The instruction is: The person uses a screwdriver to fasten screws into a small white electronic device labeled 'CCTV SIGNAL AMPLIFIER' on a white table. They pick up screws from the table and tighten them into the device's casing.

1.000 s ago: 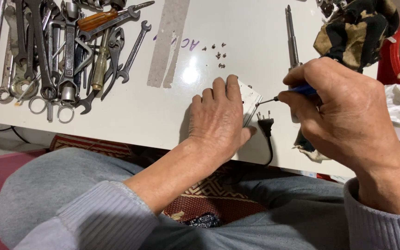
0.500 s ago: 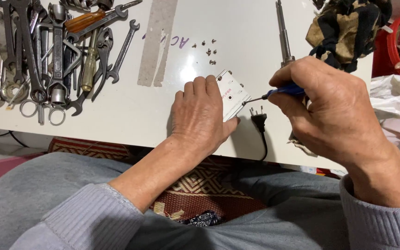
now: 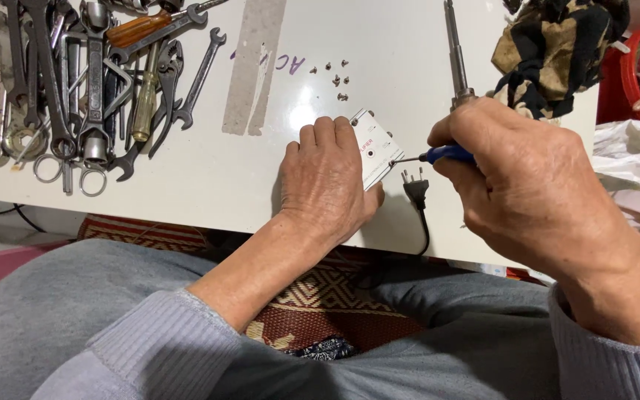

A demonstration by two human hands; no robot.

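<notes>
My left hand (image 3: 327, 181) lies flat on the small white box (image 3: 376, 150) at the near edge of the white table (image 3: 187, 170), pinning it down. My right hand (image 3: 520, 185) is closed around a blue-handled screwdriver (image 3: 438, 155), its tip touching the box's right edge. A black plug (image 3: 415, 188) lies just beside it; loose screws (image 3: 337, 74) sit beyond, wrenches (image 3: 75, 81) far left.

Left hand (image 3: 327, 181) hides most of the white box (image 3: 375, 152). Right hand (image 3: 535, 200) hides the blue screwdriver handle (image 3: 447, 154). Wrenches (image 3: 75, 81) and soldering iron (image 3: 455, 52) are cut off at top edge.
</notes>
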